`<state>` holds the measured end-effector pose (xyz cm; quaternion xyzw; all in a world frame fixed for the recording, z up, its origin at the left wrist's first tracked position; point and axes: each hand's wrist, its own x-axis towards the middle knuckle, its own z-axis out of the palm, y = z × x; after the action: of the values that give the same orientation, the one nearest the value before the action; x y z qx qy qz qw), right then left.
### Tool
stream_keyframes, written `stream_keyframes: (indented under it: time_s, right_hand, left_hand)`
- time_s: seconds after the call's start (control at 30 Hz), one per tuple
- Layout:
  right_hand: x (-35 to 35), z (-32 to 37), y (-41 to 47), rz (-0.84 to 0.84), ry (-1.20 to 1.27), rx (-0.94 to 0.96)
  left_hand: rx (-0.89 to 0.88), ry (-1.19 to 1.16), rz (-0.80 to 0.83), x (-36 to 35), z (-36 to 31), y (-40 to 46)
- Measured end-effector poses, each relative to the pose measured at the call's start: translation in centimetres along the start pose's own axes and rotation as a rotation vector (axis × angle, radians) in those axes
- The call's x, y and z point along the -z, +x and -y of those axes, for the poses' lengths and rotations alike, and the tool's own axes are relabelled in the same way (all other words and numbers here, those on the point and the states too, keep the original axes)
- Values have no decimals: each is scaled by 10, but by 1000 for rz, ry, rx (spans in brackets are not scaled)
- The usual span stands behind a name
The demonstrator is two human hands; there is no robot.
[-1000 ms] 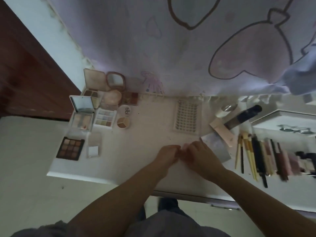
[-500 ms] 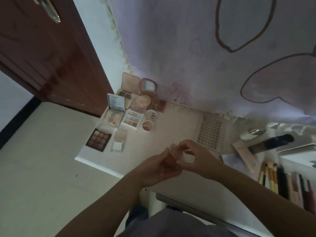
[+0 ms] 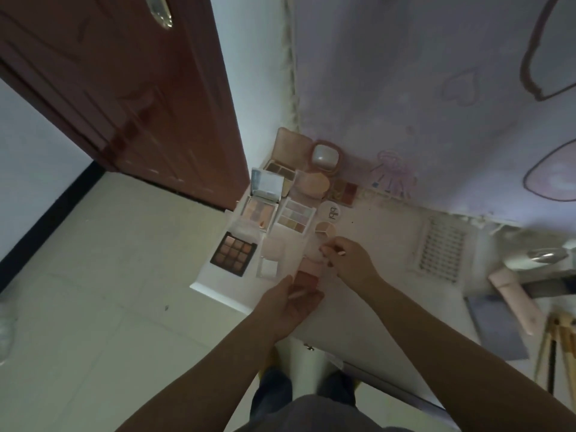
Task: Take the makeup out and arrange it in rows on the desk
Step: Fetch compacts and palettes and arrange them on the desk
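A small clear compact [image 3: 307, 276] with a red pan is open over the white desk [image 3: 383, 241]. My left hand [image 3: 291, 302] holds its base from below. My right hand [image 3: 349, 263] pinches its raised lid. Just left of it, open palettes lie in rows: a dark eyeshadow palette [image 3: 233, 254], a small clear case [image 3: 269, 265], a mirrored palette [image 3: 261, 211], a pastel palette [image 3: 294, 215], a round pot [image 3: 324, 230] and its lid [image 3: 332, 212]. Behind them are a puff compact [image 3: 311, 185], a red mirror compact [image 3: 325, 155] and a blush palette [image 3: 344, 190].
A lash tray [image 3: 441, 252] lies right of my hands. Further right are a pink tube [image 3: 514, 297], a grey card [image 3: 495, 328] and several brushes [image 3: 561, 341]. A purple cloth [image 3: 436, 88] hangs behind the desk. A brown door [image 3: 124, 88] stands at the left.
My hands have carried the compact left, next to the rows of palettes, and its lid has come open. The view has swung left towards the door.
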<state>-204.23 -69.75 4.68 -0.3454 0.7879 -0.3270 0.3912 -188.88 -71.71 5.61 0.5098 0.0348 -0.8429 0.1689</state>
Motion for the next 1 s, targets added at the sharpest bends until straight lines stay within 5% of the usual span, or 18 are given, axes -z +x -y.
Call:
stream_keyframes:
  time_s: [0.23,0.43,0.67,0.83,1.0]
  right_hand:
    - [-35,12,9,-30,-70,54]
    - [-40,8,4,0,-35,42]
    - [33,-24,-26,-69,19,9]
    - [140,-102,-78,-347,-300,-143]
    - [178,-161,-123,-194,-809,-295]
  left_hand:
    - [-99,-46,-159,20,-28,-5]
    - [-89,147,-153,17,-34,-12]
    - [-18,342,-183,-4,15,-7]
    - [66,587,-20,-64,93,19]
    - [114,792,66,-134,175,42]
